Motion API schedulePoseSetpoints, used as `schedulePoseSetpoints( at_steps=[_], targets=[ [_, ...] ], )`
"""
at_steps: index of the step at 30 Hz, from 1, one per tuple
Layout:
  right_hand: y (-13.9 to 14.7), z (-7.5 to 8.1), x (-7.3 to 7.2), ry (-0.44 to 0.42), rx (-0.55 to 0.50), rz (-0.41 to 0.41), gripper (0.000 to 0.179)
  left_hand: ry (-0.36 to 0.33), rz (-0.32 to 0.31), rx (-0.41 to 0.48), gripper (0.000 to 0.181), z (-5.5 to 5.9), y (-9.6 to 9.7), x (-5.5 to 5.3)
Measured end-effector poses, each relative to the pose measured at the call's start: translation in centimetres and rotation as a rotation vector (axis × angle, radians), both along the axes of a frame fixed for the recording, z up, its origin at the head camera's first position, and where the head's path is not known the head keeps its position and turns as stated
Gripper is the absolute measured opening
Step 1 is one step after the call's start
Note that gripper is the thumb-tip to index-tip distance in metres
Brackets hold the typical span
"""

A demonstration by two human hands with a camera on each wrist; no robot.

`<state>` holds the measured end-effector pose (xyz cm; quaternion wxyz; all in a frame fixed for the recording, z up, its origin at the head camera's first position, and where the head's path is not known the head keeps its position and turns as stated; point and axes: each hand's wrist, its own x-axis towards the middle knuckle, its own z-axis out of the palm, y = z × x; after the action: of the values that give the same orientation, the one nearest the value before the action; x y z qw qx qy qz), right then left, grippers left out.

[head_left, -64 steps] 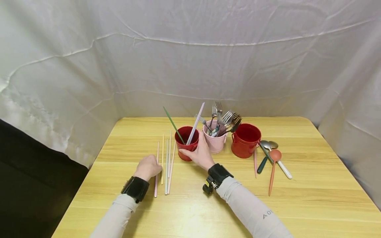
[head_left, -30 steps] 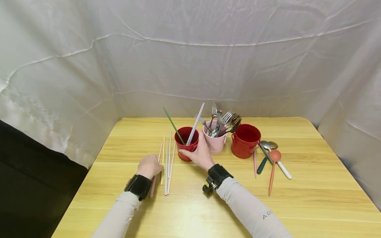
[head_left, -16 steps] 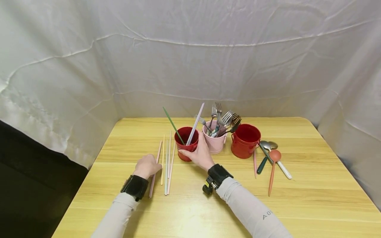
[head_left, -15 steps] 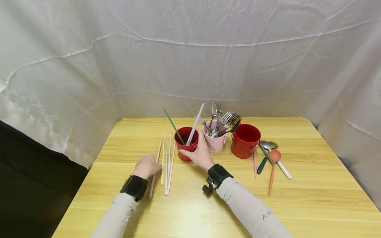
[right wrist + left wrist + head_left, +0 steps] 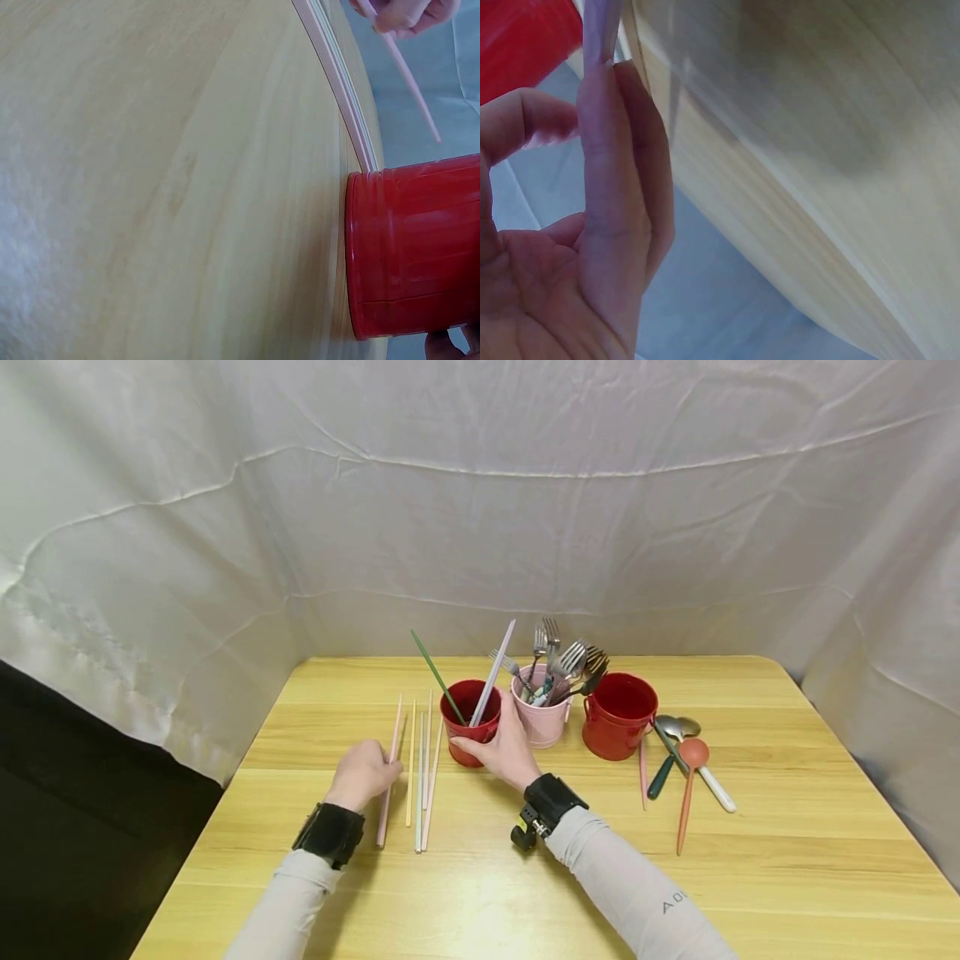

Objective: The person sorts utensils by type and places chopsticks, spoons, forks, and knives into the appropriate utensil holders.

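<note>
A pink chopstick (image 5: 394,727) is pinched in my left hand (image 5: 362,773), held just above the table to the left of several loose chopsticks. In the left wrist view the chopstick (image 5: 600,30) rises from between the fingertips; whether a second lies against it I cannot tell. My right hand (image 5: 512,750) grips the side of a small red bucket (image 5: 467,752) standing upright. Leaning inside that bucket are a green chopstick (image 5: 431,668) and pale lilac chopsticks (image 5: 495,668). The right wrist view shows the bucket (image 5: 420,240) close up, with the lifted chopstick (image 5: 409,79) beyond it.
Yellow, pale blue and pink chopsticks (image 5: 420,785) lie on the wooden table (image 5: 480,893) between both hands. A pink bucket (image 5: 542,727) full of forks touches the right hand's side. Further right stand another red bucket (image 5: 618,727) and several spoons (image 5: 693,753).
My left hand first turned the pink chopstick aslant on the table, then lifted it slightly, moving a little left. The right hand stays on the red bucket.
</note>
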<state>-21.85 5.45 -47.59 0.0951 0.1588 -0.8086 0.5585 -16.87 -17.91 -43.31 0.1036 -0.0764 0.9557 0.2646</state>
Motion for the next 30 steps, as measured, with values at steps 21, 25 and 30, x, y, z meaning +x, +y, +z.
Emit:
schedulePoseSetpoints(
  at_steps=[21, 25, 30],
  targets=[
    [-0.1, -0.1, -0.1, 0.01, 0.002, -0.008, 0.094, 0.369, -0.004, 0.097, 0.023, 1.7, 0.7, -0.9],
    [-0.1, -0.1, -0.1, 0.006, 0.001, -0.004, 0.094, 0.421, 0.009, 0.151, 0.022, 2.0, 1.0, -1.1],
    [0.0, -0.1, -0.1, -0.001, 0.006, -0.002, 0.094, 0.502, 0.019, 0.221, 0.021, 2.9, 1.5, -1.4]
  ],
)
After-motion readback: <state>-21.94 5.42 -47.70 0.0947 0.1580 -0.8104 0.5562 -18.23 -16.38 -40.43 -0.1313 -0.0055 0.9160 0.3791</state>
